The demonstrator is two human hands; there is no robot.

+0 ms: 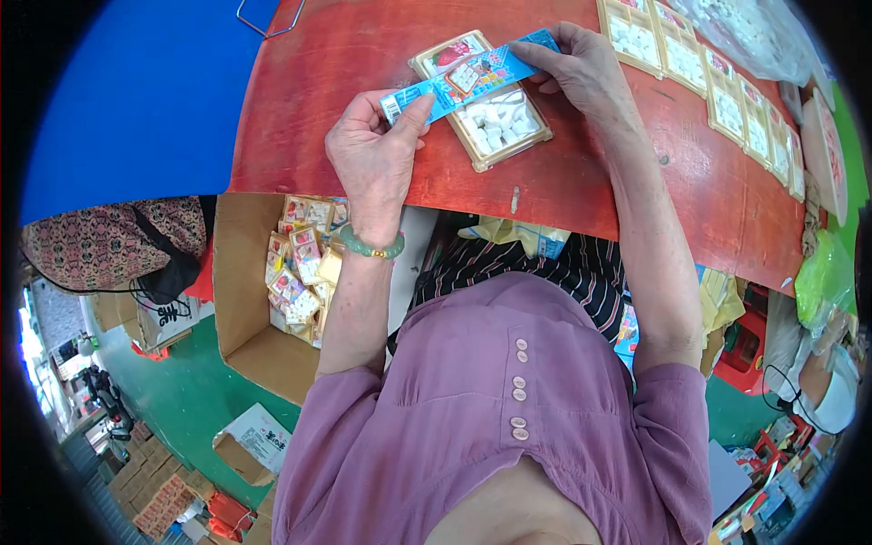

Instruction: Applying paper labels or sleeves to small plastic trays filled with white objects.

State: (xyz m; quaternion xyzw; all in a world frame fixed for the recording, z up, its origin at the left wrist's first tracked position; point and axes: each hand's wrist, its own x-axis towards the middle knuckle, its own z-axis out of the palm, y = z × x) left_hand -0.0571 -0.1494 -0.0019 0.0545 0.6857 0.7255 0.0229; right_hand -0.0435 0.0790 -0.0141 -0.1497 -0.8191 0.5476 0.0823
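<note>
Directly above the shallow rectangular gold-edged case (500, 127) with white, chunky pieces inside, a long, narrow blue printed strip of card or paper (480, 80) is held slantwise between two bare hands. It crosses the case's middle, its right end farther from the person than its left; whether it touches the case cannot be told. The left hand (372, 150), just left of the case, has its thumb clamped on the strip's near end, fingers bent behind. At that wrist sits a pale green bangle with a gold-coloured band (368, 245). The right hand (581, 68), beyond the case's right side, pinches the far end between thumb and fingers.

Beneath the case spreads a worn, red-painted tabletop (300, 118). Well to the case's right, a slanting row of similar gold-edged cases (681, 59) lies along the table, with a clear plastic bag of whitish bits (740, 32) beyond it. Left of the case and nearer the person, below table level, an open brown cardboard box (250, 300) contains a jumble of small colourful packs (304, 259). Farther left is a flat, bright blue surface (136, 109).
</note>
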